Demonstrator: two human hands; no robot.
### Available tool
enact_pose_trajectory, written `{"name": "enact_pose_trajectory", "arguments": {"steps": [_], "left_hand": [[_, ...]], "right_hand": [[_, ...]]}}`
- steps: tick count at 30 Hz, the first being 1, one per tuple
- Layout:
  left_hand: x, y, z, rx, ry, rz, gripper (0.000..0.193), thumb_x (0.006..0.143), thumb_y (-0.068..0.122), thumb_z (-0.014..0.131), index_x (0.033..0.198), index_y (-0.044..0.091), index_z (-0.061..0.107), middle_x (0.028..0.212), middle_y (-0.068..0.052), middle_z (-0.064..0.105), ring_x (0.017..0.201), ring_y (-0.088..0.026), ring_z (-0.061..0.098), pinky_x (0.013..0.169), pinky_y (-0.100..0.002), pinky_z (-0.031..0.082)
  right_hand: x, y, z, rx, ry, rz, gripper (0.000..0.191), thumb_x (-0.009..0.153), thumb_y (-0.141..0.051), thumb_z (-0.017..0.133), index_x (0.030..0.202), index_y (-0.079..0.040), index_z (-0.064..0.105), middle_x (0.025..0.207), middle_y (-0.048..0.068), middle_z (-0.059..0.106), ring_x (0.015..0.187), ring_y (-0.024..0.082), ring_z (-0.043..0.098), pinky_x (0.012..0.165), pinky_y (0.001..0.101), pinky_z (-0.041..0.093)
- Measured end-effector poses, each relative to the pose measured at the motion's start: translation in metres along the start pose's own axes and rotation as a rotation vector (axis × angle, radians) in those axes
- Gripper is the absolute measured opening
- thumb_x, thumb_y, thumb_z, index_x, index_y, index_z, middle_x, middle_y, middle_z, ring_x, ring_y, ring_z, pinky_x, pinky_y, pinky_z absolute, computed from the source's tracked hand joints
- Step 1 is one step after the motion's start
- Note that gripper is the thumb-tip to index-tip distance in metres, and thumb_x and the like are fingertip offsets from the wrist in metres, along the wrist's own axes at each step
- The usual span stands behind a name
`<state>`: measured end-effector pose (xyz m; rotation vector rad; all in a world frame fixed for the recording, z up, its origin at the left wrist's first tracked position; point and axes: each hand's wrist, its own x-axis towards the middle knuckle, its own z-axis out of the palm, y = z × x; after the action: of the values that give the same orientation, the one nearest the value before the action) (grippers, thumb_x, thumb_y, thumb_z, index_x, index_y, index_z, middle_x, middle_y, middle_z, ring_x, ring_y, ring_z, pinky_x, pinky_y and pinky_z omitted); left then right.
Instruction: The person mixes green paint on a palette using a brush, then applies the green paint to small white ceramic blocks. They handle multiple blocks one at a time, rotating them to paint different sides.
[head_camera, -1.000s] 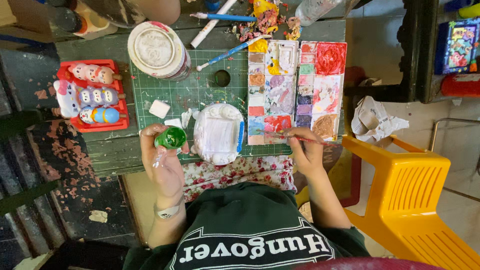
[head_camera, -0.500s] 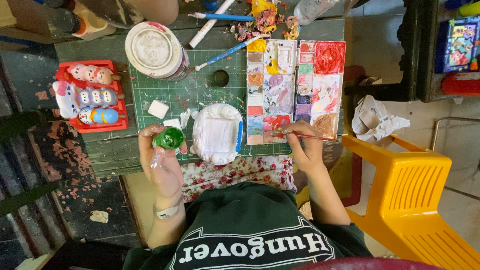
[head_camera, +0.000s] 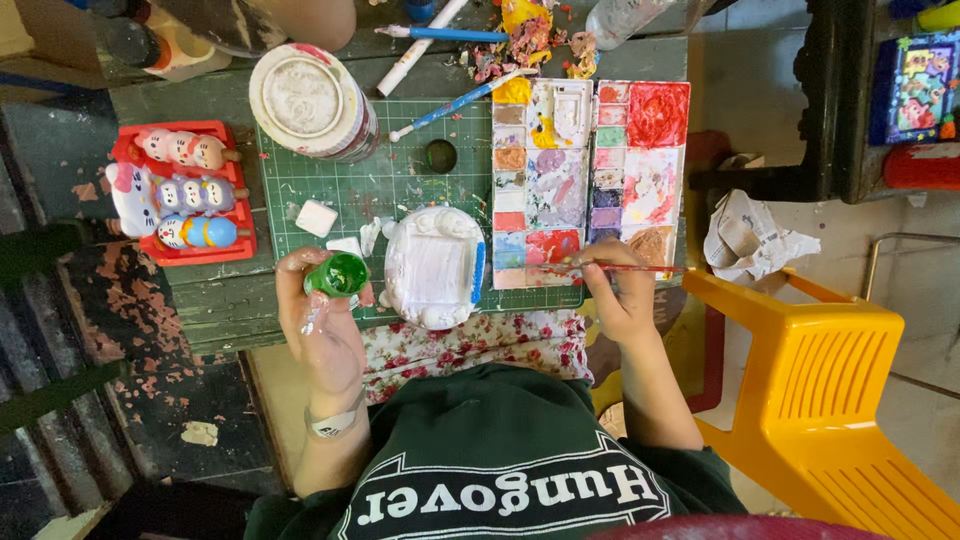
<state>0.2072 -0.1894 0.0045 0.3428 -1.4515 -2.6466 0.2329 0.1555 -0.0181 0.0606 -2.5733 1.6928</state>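
**Brush lying sideways over the palette, green piece in the other hand**

Starting at the right hand (head_camera: 618, 292): the fingers are pinched together around a thin brush (head_camera: 610, 268), and that brush lies almost dead level across the frame, long axis running left-right. The handle end pokes out past the hand toward the yellow chair (head_camera: 830, 400), while the tip points left and sits over the bottom row of the palette (head_camera: 590, 180), right about at the red well. So the paint is just beyond the fingertips, leftward and slightly up, practically touching distance. Can't tell if the bristles are actually in the paint or just above it, too small.

Left hand (head_camera: 318, 318): fingers curled and closed around a small green piece (head_camera: 338, 274), gripped between thumb and fingertips, held up just over the near edge of the cutting mat (head_camera: 400, 180). There's some whitish smear on the back of that hand.

Between the two hands sits a white figure (head_camera: 435, 265) on the mat, touching neither hand as far as I can see. The green piece is just beside its left edge, the brush tip off to its right. So the brush is well nearer the palette than the green piece.

Further out: a tub (head_camera: 312, 100) with a white lid, a red tray (head_camera: 185, 190) of painted figures on the left, more brushes along the top.
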Motion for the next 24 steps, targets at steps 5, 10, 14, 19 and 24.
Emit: {"name": "enact_pose_trajectory", "arguments": {"steps": [5, 10, 14, 19, 24], "left_hand": [[0.000, 0.000, 0.001, -0.007, -0.005, -0.007, 0.044, 0.104, 0.030, 0.064, 0.135, 0.004, 0.048, 0.125, -0.009, 0.055, 0.102, -0.020, 0.058, 0.081, -0.038, 0.048], [0.000, 0.001, 0.001, -0.022, -0.007, -0.014, 0.045, 0.102, 0.031, 0.065, 0.135, 0.005, 0.048, 0.123, -0.010, 0.057, 0.100, -0.020, 0.058, 0.081, -0.038, 0.048], [0.000, 0.001, 0.002, -0.006, -0.016, -0.006, 0.044, 0.103, 0.031, 0.065, 0.134, 0.004, 0.049, 0.119, -0.009, 0.057, 0.099, -0.020, 0.058, 0.080, -0.038, 0.048], [0.001, 0.001, 0.002, 0.007, 0.010, -0.007, 0.043, 0.103, 0.030, 0.064, 0.133, 0.004, 0.049, 0.122, -0.009, 0.055, 0.099, -0.020, 0.058, 0.080, -0.038, 0.048], [0.001, 0.002, 0.001, -0.005, -0.009, -0.017, 0.041, 0.104, 0.029, 0.063, 0.133, 0.004, 0.048, 0.122, -0.009, 0.055, 0.100, -0.021, 0.058, 0.081, -0.039, 0.048]], "right_hand": [[0.003, -0.006, -0.008, -0.090, 0.022, -0.038, 0.008, 0.101, -0.004, 0.059, 0.103, -0.001, 0.067, 0.097, 0.011, 0.071, 0.082, 0.019, 0.064, 0.076, 0.0317, 0.050], [0.003, -0.013, -0.008, -0.070, 0.040, -0.039, 0.008, 0.100, -0.005, 0.060, 0.100, 0.000, 0.067, 0.096, 0.012, 0.071, 0.083, 0.021, 0.066, 0.077, 0.0341, 0.052], [0.003, -0.016, -0.008, -0.135, 0.033, -0.055, 0.008, 0.099, -0.005, 0.061, 0.101, -0.001, 0.068, 0.097, 0.012, 0.072, 0.082, 0.021, 0.066, 0.076, 0.0336, 0.051], [0.002, -0.018, -0.009, -0.155, 0.066, -0.066, 0.008, 0.100, -0.006, 0.062, 0.102, -0.002, 0.069, 0.096, 0.011, 0.072, 0.084, 0.021, 0.068, 0.078, 0.0329, 0.052], [-0.004, -0.016, -0.008, -0.199, 0.059, -0.062, 0.008, 0.099, -0.007, 0.064, 0.100, -0.001, 0.069, 0.094, 0.011, 0.072, 0.081, 0.020, 0.066, 0.073, 0.0316, 0.051]]}}
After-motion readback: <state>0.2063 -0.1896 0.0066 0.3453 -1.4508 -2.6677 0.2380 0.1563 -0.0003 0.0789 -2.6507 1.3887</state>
